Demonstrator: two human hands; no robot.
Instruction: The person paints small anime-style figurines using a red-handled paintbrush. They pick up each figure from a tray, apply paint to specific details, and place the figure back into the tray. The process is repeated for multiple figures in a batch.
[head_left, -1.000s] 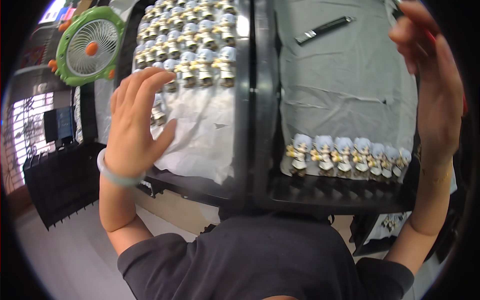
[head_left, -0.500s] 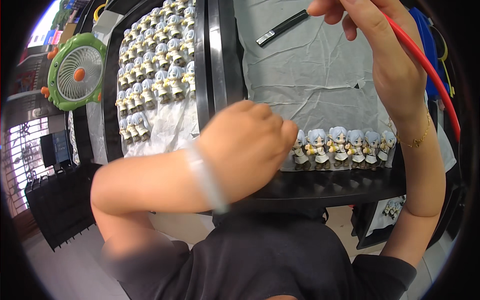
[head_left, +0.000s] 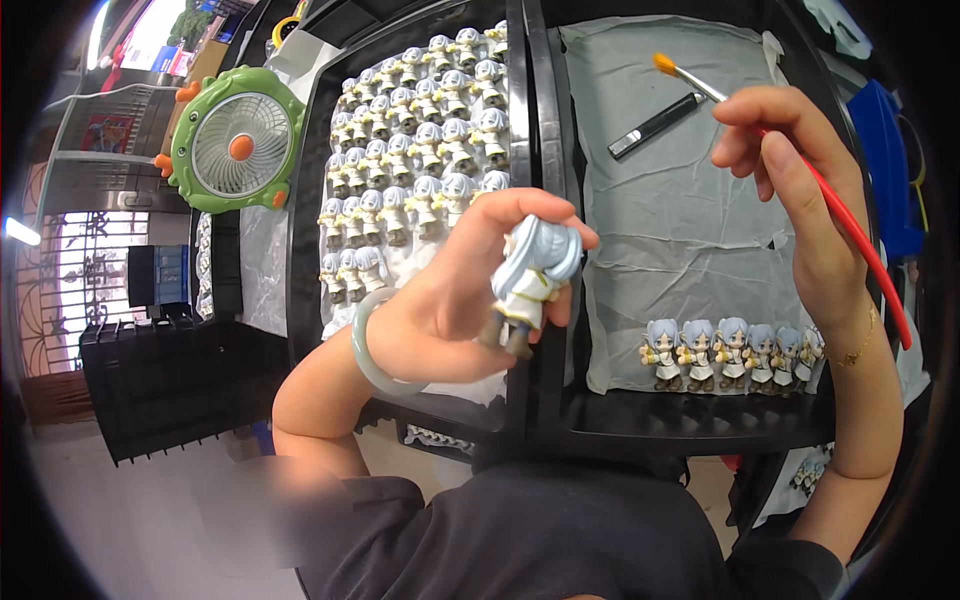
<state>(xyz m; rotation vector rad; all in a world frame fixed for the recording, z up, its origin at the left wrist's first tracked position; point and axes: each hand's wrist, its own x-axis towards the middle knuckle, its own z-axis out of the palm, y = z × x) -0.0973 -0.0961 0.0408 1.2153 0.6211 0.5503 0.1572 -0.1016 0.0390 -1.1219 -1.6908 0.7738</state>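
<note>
My left hand (head_left: 450,300), with a pale bangle on its wrist, is closed round a small figurine (head_left: 535,280). The figurine has light blue hair, a white outfit and dark boots, and its back shows. In my right hand (head_left: 805,165) is a paintbrush (head_left: 862,238) with a red handle and orange-yellow bristles pointing up and left. Below that hand, a row of several similar figurines stands (head_left: 732,355) at the near edge of the right tray (head_left: 650,270).
Rows of like figurines (head_left: 415,140) fill much of the left black tray (head_left: 519,130). A black pen-like tool (head_left: 655,127) lies on the right tray's grey liner. At the left stands a green fan (head_left: 240,140); a blue holder (head_left: 885,170) is at the far right.
My left hand has turned, and the figurine in it now shows. The view has shifted, bringing the brush's bristles into sight. The brush stays in my right hand.
</note>
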